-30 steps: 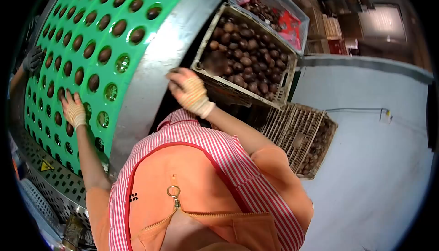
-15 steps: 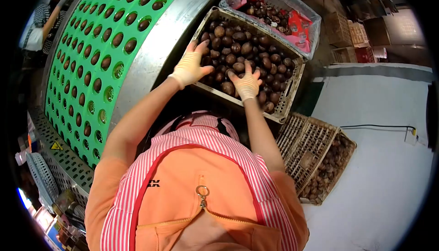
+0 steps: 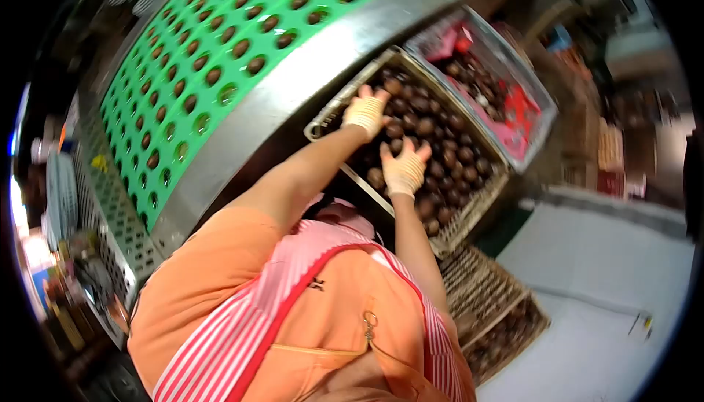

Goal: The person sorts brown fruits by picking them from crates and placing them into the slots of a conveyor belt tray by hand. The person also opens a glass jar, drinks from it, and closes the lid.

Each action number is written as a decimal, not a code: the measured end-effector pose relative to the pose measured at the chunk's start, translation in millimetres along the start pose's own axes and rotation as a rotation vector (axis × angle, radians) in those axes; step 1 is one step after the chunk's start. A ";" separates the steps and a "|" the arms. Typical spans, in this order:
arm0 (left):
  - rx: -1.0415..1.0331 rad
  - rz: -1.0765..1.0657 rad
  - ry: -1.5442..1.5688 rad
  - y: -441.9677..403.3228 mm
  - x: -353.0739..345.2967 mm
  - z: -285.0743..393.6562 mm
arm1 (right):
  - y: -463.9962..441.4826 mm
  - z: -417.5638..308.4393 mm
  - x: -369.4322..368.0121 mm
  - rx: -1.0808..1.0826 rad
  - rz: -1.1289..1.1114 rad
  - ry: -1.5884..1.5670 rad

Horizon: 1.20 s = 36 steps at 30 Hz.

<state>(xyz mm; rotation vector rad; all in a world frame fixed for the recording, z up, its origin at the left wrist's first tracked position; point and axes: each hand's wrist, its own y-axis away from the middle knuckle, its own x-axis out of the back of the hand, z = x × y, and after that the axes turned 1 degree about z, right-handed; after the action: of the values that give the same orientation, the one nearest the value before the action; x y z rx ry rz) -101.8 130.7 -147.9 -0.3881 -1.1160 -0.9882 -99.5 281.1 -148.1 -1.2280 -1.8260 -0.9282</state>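
Observation:
My left hand [image 3: 365, 114], in a cream striped glove with bare fingertips, rests on dark brown round fruits [image 3: 433, 123] near the machine-side edge of a beige crate [image 3: 469, 226]. Its fingers are spread. To its right, my right hand [image 3: 404, 171], gloved the same way, lies on the fruits nearer my body with fingers apart. Whether either palm covers a fruit is hard to tell. Left of the crate, a green panel [image 3: 220, 72] has rows of round cups, many with one brown fruit inside.
A metal rim [image 3: 293, 90] runs between the panel and the crate. Behind the crate stands a grey bin [image 3: 539, 142] with fruits and red packaging. Another slatted crate [image 3: 477, 292] with fruits is at the lower right, beside a pale surface [image 3: 594, 263].
My left hand moved off the green panel to the crate, and my right hand reached in among the fruits. The view has since turned, and the co-worker at the far left is no longer clearly visible.

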 end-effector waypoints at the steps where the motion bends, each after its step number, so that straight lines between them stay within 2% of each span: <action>1: -0.038 -0.028 -0.029 -1.5 1.6 -2.1 | 1.8 3.3 0.3 0.022 -0.015 -0.011; 3: -0.091 0.011 0.014 0.8 -1.7 -10.6 | 1.9 14.4 -7.4 0.124 0.011 -0.101; 5: -0.301 0.027 0.012 6.5 1.8 -21.8 | 10.6 19.1 -8.2 0.289 0.062 -0.110; 7: -0.396 -0.019 -0.060 14.2 11.0 -21.1 | 21.3 17.2 -1.9 0.334 0.082 -0.065; 9: -0.290 -0.043 -0.112 10.4 4.9 -14.6 | 19.2 15.2 -9.2 0.321 0.092 -0.082; 12: -0.198 -0.105 -0.055 3.1 10.7 -9.0 | -0.4 2.4 -11.0 0.248 -0.034 -0.060; 15: -0.081 -0.154 0.326 7.5 30.9 -19.7 | -14.7 22.6 -11.5 0.315 -0.110 -0.131; 17: -0.135 0.008 0.644 -0.6 4.2 -38.8 | -14.1 31.9 -11.0 0.213 0.007 -0.177; 19: 0.077 -0.199 1.475 52.8 78.6 -42.8 | -24.2 54.4 -7.1 0.075 -0.159 -0.575; 20: -0.037 -0.312 1.700 62.3 89.3 -67.1 | -13.5 44.0 -1.1 -0.022 -0.081 -0.794; 21: -0.163 -0.431 1.918 73.7 100.7 -94.0 | -26.9 69.3 -8.1 0.068 -0.117 -0.929; 22: -0.042 -0.336 2.031 100.7 124.6 -114.2 | -27.9 60.5 3.5 -0.181 -0.239 -1.190; 23: -0.041 -0.211 2.141 127.7 146.3 -138.9 | -23.7 40.6 22.4 -0.448 -0.358 -1.436; 24: 0.180 -0.055 2.250 153.4 159.5 -164.4 | -21.2 23.3 33.0 -0.545 -0.282 -1.520; 25: 0.334 -0.006 2.289 168.7 156.4 -212.3 | -18.4 7.1 42.2 -0.641 -0.195 -1.602; 26: 0.307 0.267 1.993 196.9 182.2 -233.2 | -16.3 -14.6 46.8 -0.704 -0.186 -1.663; 27: 0.266 0.431 1.883 222.2 199.8 -253.9 | -13.2 -23.2 36.0 -0.314 -0.278 -1.474; 28: 0.283 0.532 1.679 242.1 201.2 -287.6 | -10.2 -31.9 25.1 0.055 -0.269 -1.299; 29: 0.372 0.537 1.497 262.0 200.6 -323.9 | 4.8 -69.1 24.0 0.377 -0.349 -1.063; 30: 0.468 0.550 1.300 281.6 212.2 -339.6 | 5.8 -106.8 19.3 0.208 -0.539 -1.142; 31: 0.530 0.511 1.263 293.2 202.3 -372.4 | 15.1 -150.1 14.0 0.193 -0.620 -1.075; 32: 0.514 0.505 1.002 299.2 190.9 -402.0 | 24.3 -193.4 8.7 0.183 -0.701 -1.004; 33: 0.685 0.366 1.094 307.0 208.1 -398.2 | 48.9 -236.6 -4.0 0.326 -0.668 -0.795; 35: 0.614 0.321 0.731 309.1 206.0 -414.1 | 79.6 -301.4 -44.1 1.088 -0.306 -0.397; 36: 0.581 0.402 0.517 310.3 203.6 -412.8 | 99.7 -328.5 -58.7 1.176 -0.284 -0.299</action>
<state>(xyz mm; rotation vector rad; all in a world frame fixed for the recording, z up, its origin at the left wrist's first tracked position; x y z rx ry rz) 405.1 -86.5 -84.2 0.1167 -0.7597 -0.3436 69.1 0.5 -29.2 -0.3568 -2.2403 0.2921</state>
